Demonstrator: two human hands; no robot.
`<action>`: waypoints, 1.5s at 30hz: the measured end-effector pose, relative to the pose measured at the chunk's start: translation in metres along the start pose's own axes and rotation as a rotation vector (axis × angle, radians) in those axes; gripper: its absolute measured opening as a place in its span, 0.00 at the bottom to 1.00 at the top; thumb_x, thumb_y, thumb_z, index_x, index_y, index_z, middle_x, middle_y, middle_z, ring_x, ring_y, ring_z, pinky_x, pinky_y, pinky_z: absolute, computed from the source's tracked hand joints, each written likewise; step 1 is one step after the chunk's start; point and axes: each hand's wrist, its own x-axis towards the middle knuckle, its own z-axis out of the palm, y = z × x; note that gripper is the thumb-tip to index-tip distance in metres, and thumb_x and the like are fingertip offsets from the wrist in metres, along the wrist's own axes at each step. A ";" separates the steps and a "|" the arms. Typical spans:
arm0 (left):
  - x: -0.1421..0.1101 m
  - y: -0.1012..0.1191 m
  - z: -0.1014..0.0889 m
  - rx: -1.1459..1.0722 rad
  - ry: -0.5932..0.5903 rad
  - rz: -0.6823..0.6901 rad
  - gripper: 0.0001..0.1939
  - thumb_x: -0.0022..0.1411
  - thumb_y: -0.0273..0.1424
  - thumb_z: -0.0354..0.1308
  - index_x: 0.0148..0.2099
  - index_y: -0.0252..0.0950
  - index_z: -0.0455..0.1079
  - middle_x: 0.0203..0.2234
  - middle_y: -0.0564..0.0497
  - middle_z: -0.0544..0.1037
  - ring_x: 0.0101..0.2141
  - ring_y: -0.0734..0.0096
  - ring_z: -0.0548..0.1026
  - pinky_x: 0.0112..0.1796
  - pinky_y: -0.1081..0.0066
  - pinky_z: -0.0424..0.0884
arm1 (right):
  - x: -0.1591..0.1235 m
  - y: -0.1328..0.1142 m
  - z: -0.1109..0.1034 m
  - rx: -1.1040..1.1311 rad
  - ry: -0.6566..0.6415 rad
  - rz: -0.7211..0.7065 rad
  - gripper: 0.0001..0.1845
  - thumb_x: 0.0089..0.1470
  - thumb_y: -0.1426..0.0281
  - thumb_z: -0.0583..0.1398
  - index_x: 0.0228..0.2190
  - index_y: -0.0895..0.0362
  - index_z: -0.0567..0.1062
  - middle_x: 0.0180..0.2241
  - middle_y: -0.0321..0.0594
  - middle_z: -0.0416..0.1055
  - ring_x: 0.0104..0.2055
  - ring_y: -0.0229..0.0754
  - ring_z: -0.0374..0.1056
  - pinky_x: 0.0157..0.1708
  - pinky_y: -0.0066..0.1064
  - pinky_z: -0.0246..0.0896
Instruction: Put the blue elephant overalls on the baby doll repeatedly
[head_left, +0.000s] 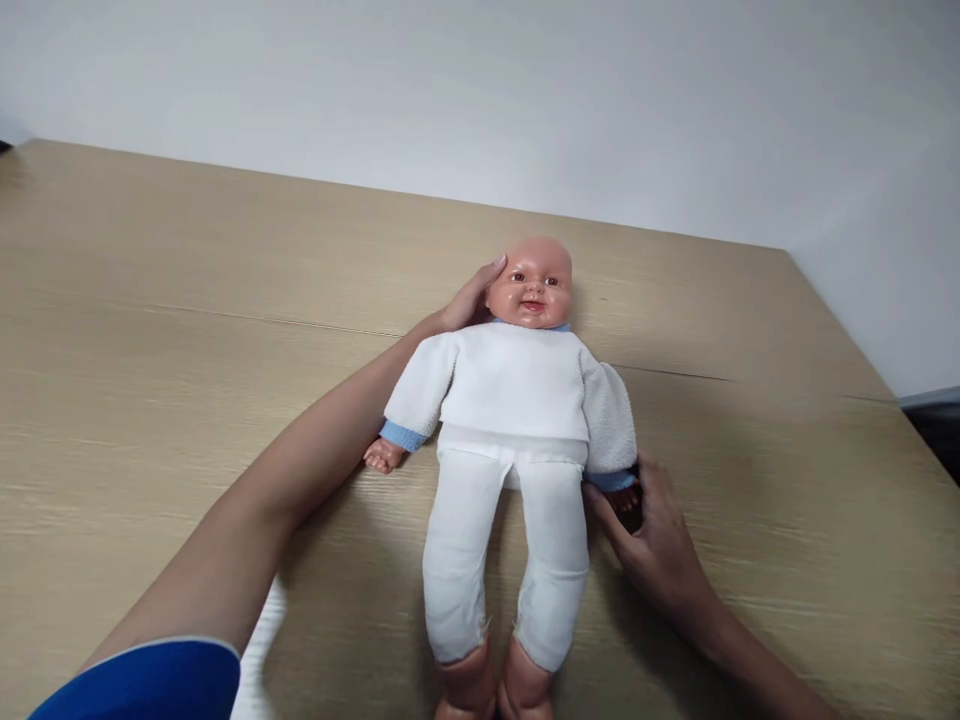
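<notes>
A baby doll (514,390) lies face up on the wooden table, its head away from me and its feet at the bottom edge of view. It wears a white fleece top with blue cuffs and white trousers; its lower legs are bare. My left hand (474,296) cups the side of the doll's head, thumb near the temple, the other fingers hidden behind it. At the doll's arm on the right side of view, my right hand (656,535) is wrapped round the blue cuff, thumb on the inner side and fingers on the outer.
The light wooden table (187,390) has a thin seam running across it. Behind it stands a plain pale wall (480,100). A dark object (937,425) shows past the table's right edge. My blue sleeve (150,685) is at the lower left.
</notes>
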 end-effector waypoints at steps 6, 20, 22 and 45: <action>0.000 -0.006 -0.002 0.007 -0.022 0.003 0.37 0.76 0.64 0.66 0.66 0.39 0.86 0.57 0.39 0.93 0.71 0.33 0.83 0.79 0.43 0.73 | 0.000 0.000 -0.001 0.004 -0.008 0.004 0.29 0.75 0.44 0.66 0.65 0.49 0.76 0.56 0.51 0.83 0.55 0.61 0.79 0.55 0.53 0.78; 0.003 -0.005 0.000 -0.020 0.062 0.056 0.27 0.79 0.53 0.69 0.65 0.39 0.85 0.60 0.42 0.92 0.72 0.42 0.84 0.80 0.50 0.72 | -0.001 0.005 0.000 -0.035 0.002 -0.049 0.28 0.77 0.45 0.65 0.65 0.48 0.74 0.54 0.50 0.82 0.53 0.60 0.78 0.53 0.51 0.77; 0.003 -0.006 -0.001 -0.021 0.055 0.053 0.28 0.78 0.54 0.70 0.65 0.38 0.85 0.59 0.42 0.92 0.72 0.41 0.84 0.80 0.49 0.72 | -0.002 0.006 0.001 -0.035 0.004 -0.043 0.28 0.77 0.45 0.65 0.66 0.48 0.74 0.55 0.50 0.82 0.54 0.61 0.78 0.53 0.51 0.77; 0.004 -0.006 -0.006 0.053 -0.028 0.041 0.35 0.74 0.61 0.70 0.60 0.34 0.85 0.58 0.34 0.92 0.69 0.34 0.85 0.78 0.41 0.72 | 0.000 0.003 -0.001 -0.034 0.001 -0.072 0.27 0.78 0.47 0.66 0.67 0.48 0.74 0.56 0.49 0.82 0.55 0.60 0.78 0.54 0.51 0.76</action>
